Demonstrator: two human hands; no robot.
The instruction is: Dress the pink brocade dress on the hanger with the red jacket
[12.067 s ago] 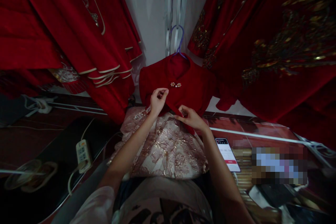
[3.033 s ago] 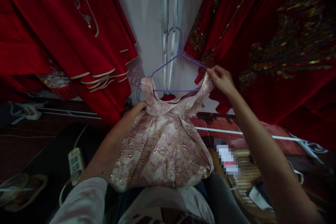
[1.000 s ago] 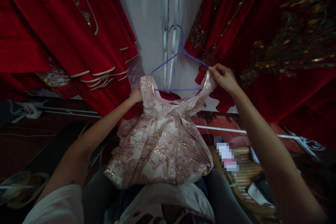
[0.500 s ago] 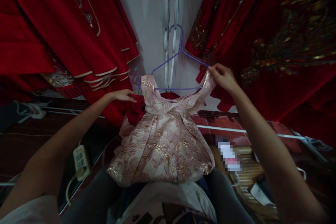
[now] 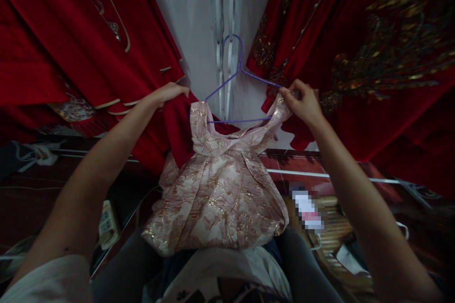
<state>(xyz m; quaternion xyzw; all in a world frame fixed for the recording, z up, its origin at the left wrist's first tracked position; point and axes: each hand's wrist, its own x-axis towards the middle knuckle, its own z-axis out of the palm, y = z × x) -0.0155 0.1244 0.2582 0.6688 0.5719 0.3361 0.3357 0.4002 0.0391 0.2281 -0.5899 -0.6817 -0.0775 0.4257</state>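
Note:
A pink and gold brocade dress (image 5: 216,199) hangs from a purple hanger (image 5: 241,68), its skirt spread over my lap. My right hand (image 5: 302,102) pinches the dress's right shoulder strap against the hanger's arm. At the left, my left hand (image 5: 172,93) is closed on the upper edge of a dark red cloth (image 5: 177,125), holding it up beside the dress's left strap. Part of this cloth lies behind the dress, and the hanger's left end is hidden by it. The hanger's hook meets a pale metal rail (image 5: 230,19).
Red garments (image 5: 117,19) with trim hang at the left, and red embroidered ones (image 5: 355,75) at the right. A power strip (image 5: 107,225) lies low on the left. A blurred-out pale object (image 5: 307,208) rests on a slatted bamboo seat (image 5: 329,227) at the right.
My left hand has risen and taken hold of the dark red cloth, lifting its edge beside the strap. My right hand keeps its grip on the right strap.

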